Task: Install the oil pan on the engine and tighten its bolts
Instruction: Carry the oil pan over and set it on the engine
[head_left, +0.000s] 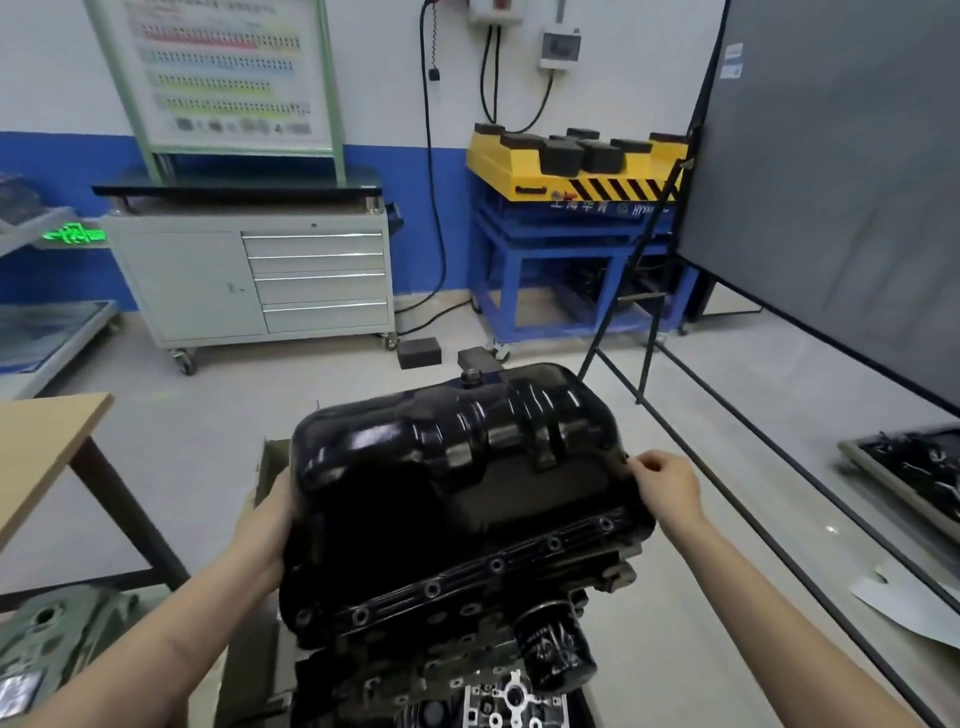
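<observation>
You only get the one view here, a wide-angle cam on your head, looking forward and down. It sits close over the oil pan (457, 478) on the engine (467, 644), with both forearms coming in from the bottom edge, and the floor (208, 431) and far wall (379, 78) are behind that.
</observation>
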